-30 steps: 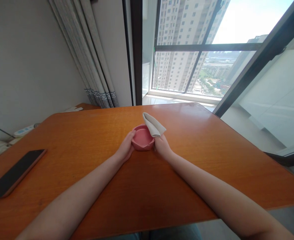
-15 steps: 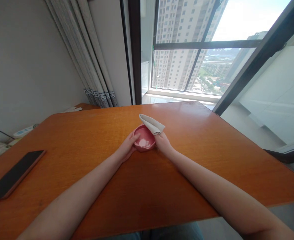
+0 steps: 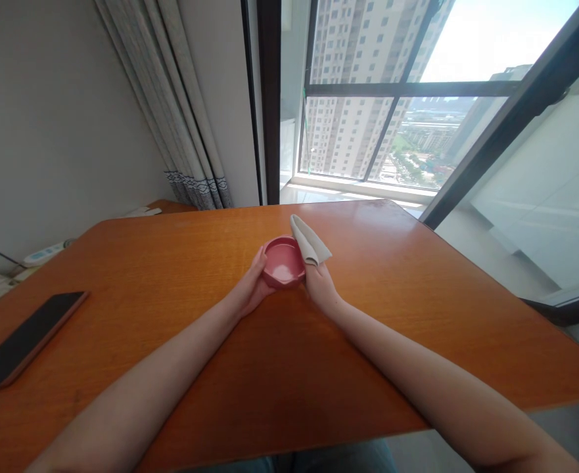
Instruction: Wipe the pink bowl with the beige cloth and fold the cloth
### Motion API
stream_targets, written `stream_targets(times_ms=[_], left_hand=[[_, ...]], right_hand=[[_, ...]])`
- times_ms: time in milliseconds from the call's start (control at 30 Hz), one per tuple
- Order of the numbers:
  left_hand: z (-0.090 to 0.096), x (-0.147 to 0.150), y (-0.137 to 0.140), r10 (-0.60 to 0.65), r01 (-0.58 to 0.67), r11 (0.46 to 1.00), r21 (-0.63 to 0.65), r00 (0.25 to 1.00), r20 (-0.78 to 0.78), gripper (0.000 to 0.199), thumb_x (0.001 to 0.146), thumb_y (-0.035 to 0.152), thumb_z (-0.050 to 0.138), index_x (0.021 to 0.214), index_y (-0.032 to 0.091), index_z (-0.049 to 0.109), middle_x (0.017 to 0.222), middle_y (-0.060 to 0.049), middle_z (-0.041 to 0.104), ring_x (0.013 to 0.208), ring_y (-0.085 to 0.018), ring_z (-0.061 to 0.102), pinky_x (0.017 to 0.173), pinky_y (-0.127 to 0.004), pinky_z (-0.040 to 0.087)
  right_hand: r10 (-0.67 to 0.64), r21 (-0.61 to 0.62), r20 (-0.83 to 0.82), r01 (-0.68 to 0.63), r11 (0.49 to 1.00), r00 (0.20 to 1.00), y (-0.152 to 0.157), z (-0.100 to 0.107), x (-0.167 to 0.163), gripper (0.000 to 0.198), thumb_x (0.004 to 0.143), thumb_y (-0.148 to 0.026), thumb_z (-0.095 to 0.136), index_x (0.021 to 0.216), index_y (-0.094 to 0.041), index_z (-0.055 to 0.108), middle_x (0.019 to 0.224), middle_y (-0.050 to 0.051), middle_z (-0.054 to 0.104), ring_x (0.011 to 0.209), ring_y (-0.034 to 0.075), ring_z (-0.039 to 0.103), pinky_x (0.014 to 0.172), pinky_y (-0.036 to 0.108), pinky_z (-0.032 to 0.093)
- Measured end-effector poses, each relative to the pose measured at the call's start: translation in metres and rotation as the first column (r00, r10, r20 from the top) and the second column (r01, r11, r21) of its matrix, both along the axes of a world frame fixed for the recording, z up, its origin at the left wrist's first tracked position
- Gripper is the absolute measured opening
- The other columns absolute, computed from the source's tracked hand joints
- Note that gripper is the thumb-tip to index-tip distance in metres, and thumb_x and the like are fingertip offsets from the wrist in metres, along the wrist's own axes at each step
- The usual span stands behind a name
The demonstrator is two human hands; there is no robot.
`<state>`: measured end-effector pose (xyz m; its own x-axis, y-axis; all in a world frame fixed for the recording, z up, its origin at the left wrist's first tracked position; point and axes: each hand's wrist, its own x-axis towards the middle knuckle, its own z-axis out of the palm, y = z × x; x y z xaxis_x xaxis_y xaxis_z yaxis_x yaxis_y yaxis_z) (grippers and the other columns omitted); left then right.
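Observation:
A shiny pink bowl is held over the middle of the wooden table, its hollow side facing me. My left hand grips the bowl's left side, thumb at the rim and fingers underneath. At the bowl's right side, my right hand is closed on a folded pale grey cloth. The cloth sticks up past the hand and lies against the upper right of the rim. The right fingertips are hidden behind the bowl and cloth.
On the left of the wooden table lies a dark, flat, long object with a reddish edge. A white power strip sits beyond the left edge. Behind the table are a grey curtain and a large window.
The cloth has moved from over the bowl's upper inside to its right rim. My left thumb has shifted from inside the bowl to its edge, and the bowl sits slightly higher in view.

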<state>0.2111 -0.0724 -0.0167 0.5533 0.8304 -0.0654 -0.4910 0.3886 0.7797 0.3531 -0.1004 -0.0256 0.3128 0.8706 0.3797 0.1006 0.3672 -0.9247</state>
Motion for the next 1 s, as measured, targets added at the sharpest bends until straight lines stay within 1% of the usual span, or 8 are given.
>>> stream_targets(times_ms=[133, 233, 367, 467, 567, 700, 800, 1000], left_hand=[[-0.004, 0.002, 0.002, 0.044, -0.04, 0.998, 0.053, 0.997, -0.064, 0.048, 0.077, 0.034, 0.065, 0.123, 0.021, 0.055, 0.131, -0.009, 0.055, 0.124, -0.028, 0.048, 0.102, -0.042, 0.042], [-0.01, 0.002, 0.007, 0.108, -0.105, 0.993, 0.053, 0.993, -0.051, 0.04, 0.077, 0.029, 0.065, 0.115, 0.018, 0.061, 0.125, -0.008, 0.06, 0.121, -0.024, 0.051, 0.103, -0.035, 0.041], [-0.01, -0.003, 0.012, 0.176, -0.176, 0.984, -0.02, 0.984, -0.021, 0.035, 0.079, 0.032, 0.061, 0.112, 0.021, 0.062, 0.117, -0.004, 0.065, 0.111, -0.021, 0.057, 0.095, -0.034, 0.048], [-0.008, -0.005, 0.013, 0.164, -0.164, 0.985, -0.05, 0.986, -0.005, 0.035, 0.08, 0.037, 0.058, 0.111, 0.022, 0.062, 0.113, -0.003, 0.066, 0.105, -0.021, 0.06, 0.088, -0.033, 0.051], [-0.009, -0.004, 0.012, 0.21, -0.21, 0.977, -0.033, 0.978, 0.009, 0.035, 0.08, 0.037, 0.058, 0.11, 0.021, 0.062, 0.111, -0.003, 0.067, 0.104, -0.02, 0.06, 0.088, -0.032, 0.05], [-0.01, -0.002, 0.014, 0.339, -0.339, 0.941, 0.001, 0.94, 0.046, 0.035, 0.08, 0.036, 0.058, 0.11, 0.018, 0.061, 0.11, -0.004, 0.067, 0.107, -0.02, 0.059, 0.094, -0.033, 0.047], [-0.01, -0.003, 0.018, 0.362, -0.366, 0.929, 0.057, 0.93, 0.068, 0.038, 0.078, 0.033, 0.06, 0.113, 0.019, 0.059, 0.114, -0.005, 0.065, 0.11, -0.02, 0.057, 0.097, -0.033, 0.044], [-0.012, -0.001, 0.01, 0.309, -0.294, 0.944, 0.147, 0.946, -0.095, 0.055, 0.065, 0.017, 0.073, 0.117, 0.021, 0.055, 0.117, -0.005, 0.062, 0.112, -0.02, 0.056, 0.095, -0.033, 0.046]], right_hand=[[0.109, 0.044, 0.077, -0.113, 0.993, 0.991, 0.002, 0.003, 0.006, 0.042, 0.089, -0.04, 0.043, 0.124, -0.021, 0.056, 0.125, 0.004, 0.06, 0.128, 0.02, 0.043, 0.113, 0.038, 0.025], [0.109, 0.016, 0.041, -0.109, 0.994, 0.993, 0.001, 0.002, 0.002, 0.042, 0.088, -0.042, 0.044, 0.121, -0.022, 0.059, 0.122, 0.004, 0.062, 0.128, 0.02, 0.043, 0.113, 0.038, 0.026], [0.03, -0.173, -0.228, -0.07, 0.982, 0.973, 0.005, -0.006, 0.001, 0.045, 0.084, -0.051, 0.047, 0.115, -0.022, 0.061, 0.117, 0.004, 0.065, 0.122, 0.023, 0.05, 0.107, 0.039, 0.037], [0.002, -0.307, -0.469, -0.165, 0.937, 0.883, 0.01, -0.01, 0.003, 0.042, 0.083, -0.05, 0.049, 0.111, -0.021, 0.06, 0.116, 0.006, 0.066, 0.113, 0.026, 0.059, 0.097, 0.041, 0.048], [0.065, -0.29, -0.564, -0.271, 0.918, 0.823, 0.011, -0.013, -0.001, 0.038, 0.08, -0.042, 0.056, 0.11, -0.02, 0.06, 0.117, 0.007, 0.066, 0.112, 0.026, 0.059, 0.095, 0.04, 0.05], [0.167, -0.247, -0.572, -0.363, 0.898, 0.803, 0.007, -0.018, -0.012, 0.041, 0.076, -0.043, 0.061, 0.111, -0.022, 0.058, 0.118, 0.006, 0.065, 0.11, 0.026, 0.06, 0.094, 0.041, 0.051], [0.227, -0.251, -0.571, -0.431, 0.867, 0.789, 0.005, -0.022, -0.015, 0.042, 0.076, -0.045, 0.062, 0.111, -0.023, 0.058, 0.115, 0.006, 0.066, 0.106, 0.025, 0.063, 0.091, 0.041, 0.053], [0.089, -0.241, -0.536, -0.254, 0.937, 0.839, 0.013, -0.027, -0.005, 0.042, 0.08, -0.045, 0.058, 0.112, -0.019, 0.06, 0.122, 0.007, 0.063, 0.114, 0.024, 0.058, 0.096, 0.04, 0.048]])
